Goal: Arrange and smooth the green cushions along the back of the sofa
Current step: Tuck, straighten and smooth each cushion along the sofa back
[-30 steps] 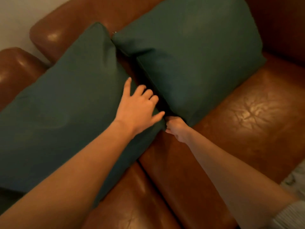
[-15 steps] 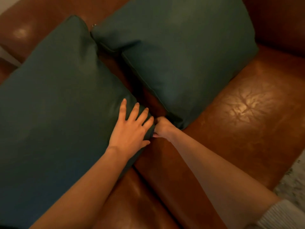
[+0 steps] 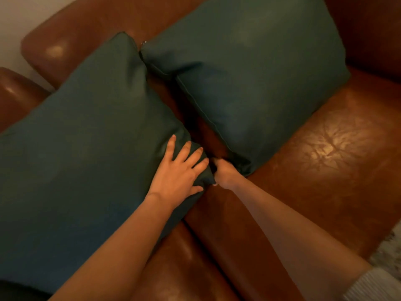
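Observation:
Two dark green cushions lean against the back of a brown leather sofa (image 3: 338, 170). The left cushion (image 3: 86, 153) is large and fills the left half of the view. The right cushion (image 3: 256, 79) stands beside it with a narrow gap between them. My left hand (image 3: 180, 172) lies flat with spread fingers on the left cushion's lower right corner. My right hand (image 3: 224, 173) is closed in the gap, pinching the tip of that same corner; its fingers are partly hidden.
The sofa's armrest (image 3: 15, 94) shows at the far left, with a pale wall (image 3: 26, 16) behind. A seam (image 3: 212, 246) between two seat pads runs toward the lower right. A light rug (image 3: 388, 255) shows at the right edge.
The left cushion's corner has drawn away from the right cushion, so the gap between them is wider. My left hand stays flat on the corner and my right hand keeps its grip.

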Demonstrator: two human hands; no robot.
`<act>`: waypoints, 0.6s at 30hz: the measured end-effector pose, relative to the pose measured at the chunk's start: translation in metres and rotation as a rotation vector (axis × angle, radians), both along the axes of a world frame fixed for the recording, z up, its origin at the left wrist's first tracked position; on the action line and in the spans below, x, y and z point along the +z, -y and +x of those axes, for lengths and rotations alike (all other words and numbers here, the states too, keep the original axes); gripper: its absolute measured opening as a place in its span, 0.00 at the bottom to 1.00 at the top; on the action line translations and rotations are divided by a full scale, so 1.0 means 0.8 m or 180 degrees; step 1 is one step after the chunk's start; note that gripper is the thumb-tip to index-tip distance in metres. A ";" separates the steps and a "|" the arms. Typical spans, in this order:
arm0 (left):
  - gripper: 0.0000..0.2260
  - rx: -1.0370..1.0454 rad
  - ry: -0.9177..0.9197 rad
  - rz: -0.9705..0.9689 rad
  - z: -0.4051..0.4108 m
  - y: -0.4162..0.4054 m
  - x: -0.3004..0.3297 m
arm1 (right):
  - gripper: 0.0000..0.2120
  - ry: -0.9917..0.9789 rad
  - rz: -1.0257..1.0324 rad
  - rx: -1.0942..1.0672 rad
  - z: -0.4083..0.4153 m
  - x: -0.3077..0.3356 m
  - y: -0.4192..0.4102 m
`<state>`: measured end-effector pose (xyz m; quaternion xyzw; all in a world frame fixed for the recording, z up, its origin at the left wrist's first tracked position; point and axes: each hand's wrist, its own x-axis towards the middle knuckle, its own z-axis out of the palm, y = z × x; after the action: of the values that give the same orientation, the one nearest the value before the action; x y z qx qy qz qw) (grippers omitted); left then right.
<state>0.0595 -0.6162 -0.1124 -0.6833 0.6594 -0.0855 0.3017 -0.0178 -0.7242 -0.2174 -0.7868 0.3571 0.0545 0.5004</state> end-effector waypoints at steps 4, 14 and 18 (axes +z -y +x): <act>0.33 -0.0042 0.0047 0.0245 0.001 -0.018 -0.007 | 0.15 -0.0086 -0.0303 0.0140 0.000 -0.017 -0.014; 0.34 0.0117 -0.0136 0.0112 0.013 -0.026 0.002 | 0.07 0.0767 0.0983 -0.2014 -0.031 -0.031 -0.057; 0.34 0.0047 -0.0163 -0.0040 0.022 -0.023 0.004 | 0.09 0.0930 0.1680 -0.2894 -0.022 -0.030 -0.068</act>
<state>0.0769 -0.5976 -0.1096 -0.6919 0.6613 -0.0699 0.2811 -0.0356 -0.6695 -0.2412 -0.4002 0.5623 -0.1895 0.6984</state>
